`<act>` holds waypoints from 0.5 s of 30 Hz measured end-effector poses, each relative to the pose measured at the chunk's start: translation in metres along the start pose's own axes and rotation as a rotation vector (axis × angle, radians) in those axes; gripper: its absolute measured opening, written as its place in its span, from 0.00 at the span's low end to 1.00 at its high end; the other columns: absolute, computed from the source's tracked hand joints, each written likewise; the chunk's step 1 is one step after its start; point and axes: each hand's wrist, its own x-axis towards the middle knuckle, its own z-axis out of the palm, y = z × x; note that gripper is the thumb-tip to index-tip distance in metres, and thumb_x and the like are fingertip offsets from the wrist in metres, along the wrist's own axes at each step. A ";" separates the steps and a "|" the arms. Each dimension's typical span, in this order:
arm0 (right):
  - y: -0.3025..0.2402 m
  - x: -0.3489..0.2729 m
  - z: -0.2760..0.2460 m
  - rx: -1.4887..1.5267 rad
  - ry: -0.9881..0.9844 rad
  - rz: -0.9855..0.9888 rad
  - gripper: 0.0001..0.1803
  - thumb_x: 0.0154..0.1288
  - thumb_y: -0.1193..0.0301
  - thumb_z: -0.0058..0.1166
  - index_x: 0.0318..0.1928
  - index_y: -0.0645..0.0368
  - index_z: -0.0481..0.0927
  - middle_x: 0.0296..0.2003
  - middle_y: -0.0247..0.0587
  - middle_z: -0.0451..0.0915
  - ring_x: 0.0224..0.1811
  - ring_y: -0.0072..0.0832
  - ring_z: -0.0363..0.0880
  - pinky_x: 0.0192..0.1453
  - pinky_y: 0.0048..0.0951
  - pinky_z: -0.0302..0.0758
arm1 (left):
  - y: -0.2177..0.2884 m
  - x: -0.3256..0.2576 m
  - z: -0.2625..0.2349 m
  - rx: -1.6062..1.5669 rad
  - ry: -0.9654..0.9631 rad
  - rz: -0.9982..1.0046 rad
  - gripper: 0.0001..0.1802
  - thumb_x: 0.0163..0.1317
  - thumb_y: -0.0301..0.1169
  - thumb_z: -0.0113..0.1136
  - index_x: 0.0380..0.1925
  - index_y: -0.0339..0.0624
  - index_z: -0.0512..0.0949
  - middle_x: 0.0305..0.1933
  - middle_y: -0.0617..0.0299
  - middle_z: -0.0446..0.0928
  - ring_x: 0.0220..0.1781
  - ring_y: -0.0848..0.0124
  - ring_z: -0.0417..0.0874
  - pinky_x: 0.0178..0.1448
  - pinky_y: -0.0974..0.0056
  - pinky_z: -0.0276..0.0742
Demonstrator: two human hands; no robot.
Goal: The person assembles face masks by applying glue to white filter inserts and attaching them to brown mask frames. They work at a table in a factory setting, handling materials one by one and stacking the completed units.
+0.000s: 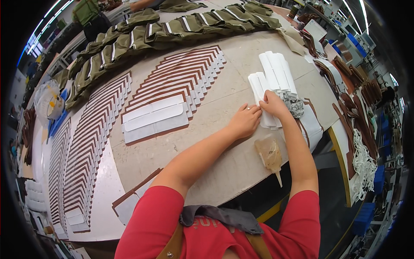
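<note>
Scuffed beige tabletop (215,134) bears layered, narrow white strips (276,71) under both hands (246,121) (274,105).

- You're in a factory workshop — long strip lights (363,13) run overhead.
- Your worktable (215,172) carries repeated rows of brown-edged pieces (172,82).
- Green cloth pieces (157,36) overlap in a line beyond them — batch work.

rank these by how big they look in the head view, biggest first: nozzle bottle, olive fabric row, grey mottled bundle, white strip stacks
1. olive fabric row
2. white strip stacks, partly covered by the hands
3. nozzle bottle
4. grey mottled bundle
</note>
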 end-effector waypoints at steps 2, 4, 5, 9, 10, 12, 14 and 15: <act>0.000 0.000 0.004 -0.046 0.037 -0.017 0.15 0.53 0.64 0.54 0.33 0.65 0.70 0.31 0.54 0.75 0.36 0.47 0.75 0.41 0.41 0.72 | -0.001 -0.001 0.001 0.029 0.016 0.009 0.19 0.63 0.34 0.46 0.51 0.37 0.70 0.56 0.56 0.69 0.63 0.63 0.67 0.68 0.52 0.56; 0.004 0.000 0.006 -0.074 0.109 -0.027 0.14 0.54 0.65 0.52 0.33 0.65 0.70 0.31 0.55 0.75 0.36 0.48 0.75 0.41 0.41 0.72 | 0.003 0.000 0.000 0.062 0.018 0.011 0.18 0.63 0.34 0.45 0.50 0.37 0.71 0.56 0.57 0.70 0.62 0.64 0.68 0.67 0.51 0.57; 0.011 -0.001 0.006 -0.077 0.161 -0.029 0.14 0.54 0.66 0.52 0.34 0.65 0.71 0.31 0.56 0.75 0.35 0.48 0.75 0.41 0.41 0.71 | 0.007 0.002 0.001 0.082 0.010 0.007 0.18 0.63 0.34 0.45 0.50 0.37 0.71 0.55 0.57 0.70 0.61 0.64 0.68 0.67 0.50 0.58; 0.033 -0.013 -0.037 0.152 0.478 0.151 0.16 0.56 0.66 0.51 0.39 0.66 0.72 0.26 0.52 0.75 0.30 0.41 0.75 0.37 0.38 0.71 | 0.013 0.007 -0.006 0.212 -0.078 0.001 0.19 0.63 0.35 0.44 0.50 0.37 0.71 0.54 0.58 0.70 0.60 0.64 0.69 0.65 0.49 0.60; 0.040 -0.018 -0.060 0.235 0.548 0.253 0.15 0.58 0.66 0.51 0.40 0.66 0.72 0.24 0.49 0.75 0.29 0.35 0.75 0.35 0.35 0.71 | 0.015 0.008 -0.006 0.219 -0.078 -0.006 0.19 0.63 0.36 0.44 0.50 0.37 0.70 0.54 0.58 0.70 0.60 0.64 0.69 0.64 0.48 0.60; 0.021 -0.051 -0.107 0.717 0.725 0.045 0.11 0.64 0.68 0.48 0.39 0.64 0.73 0.27 0.35 0.75 0.28 0.18 0.71 0.31 0.22 0.68 | 0.015 0.007 -0.004 0.226 -0.083 -0.027 0.19 0.63 0.37 0.44 0.50 0.38 0.70 0.55 0.57 0.70 0.59 0.62 0.70 0.64 0.47 0.60; -0.002 -0.074 -0.141 0.863 0.829 -0.126 0.09 0.66 0.71 0.46 0.39 0.65 0.73 0.29 0.31 0.75 0.29 0.14 0.70 0.32 0.19 0.67 | 0.001 0.007 -0.005 0.069 -0.081 -0.083 0.19 0.64 0.37 0.45 0.50 0.38 0.70 0.55 0.55 0.70 0.59 0.60 0.70 0.63 0.48 0.61; -0.010 -0.085 -0.152 0.807 0.873 -0.142 0.08 0.66 0.72 0.46 0.39 0.66 0.73 0.29 0.30 0.75 0.29 0.14 0.69 0.32 0.18 0.67 | -0.002 0.007 -0.006 -0.012 -0.077 -0.105 0.19 0.64 0.37 0.46 0.50 0.38 0.70 0.55 0.54 0.70 0.59 0.59 0.70 0.63 0.49 0.61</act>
